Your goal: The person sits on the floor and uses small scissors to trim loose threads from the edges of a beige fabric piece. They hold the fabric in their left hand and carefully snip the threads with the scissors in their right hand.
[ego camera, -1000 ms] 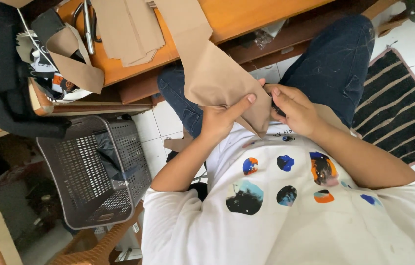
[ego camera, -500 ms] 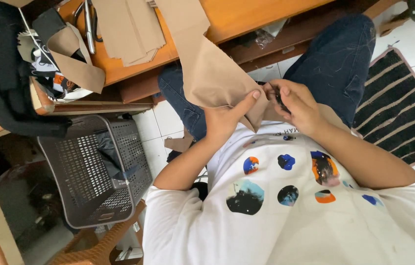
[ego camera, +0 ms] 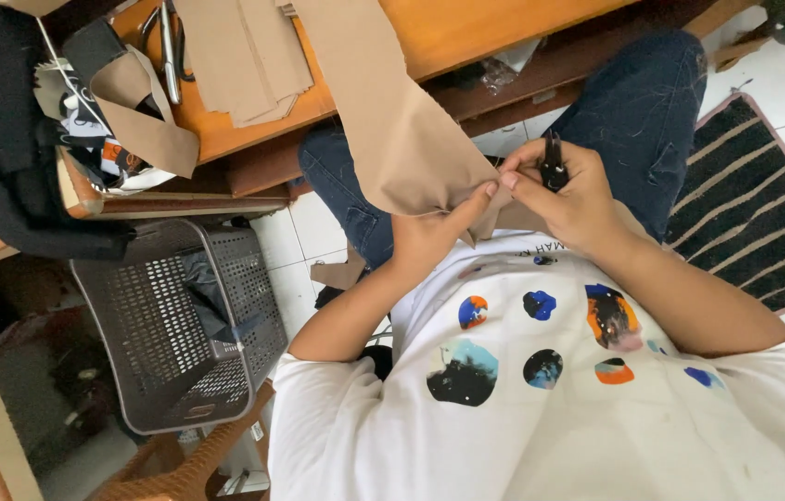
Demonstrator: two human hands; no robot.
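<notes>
Your hands have drawn closer together at the cloth's lower corner since a second ago. Nearest you, your left hand (ego camera: 434, 232) pinches the tan fabric strip (ego camera: 392, 121) between thumb and fingers, keeping the edge taut. Your right hand (ego camera: 564, 190), at 3 o'clock of it, is closed around a small black tool (ego camera: 553, 167) at that corner. Farther off, at 11 o'clock, the strip trails up onto the wooden table (ego camera: 466, 28); a grey basket (ego camera: 170, 325) stands at 9 o'clock.

A strip of fabric (ego camera: 392, 121) hangs from the worktop (ego camera: 466, 32) down to the left hand (ego camera: 434, 232), the right hand (ego camera: 568, 190) just beside it, with a basket (ego camera: 179, 325) on the floor to their left.
</notes>
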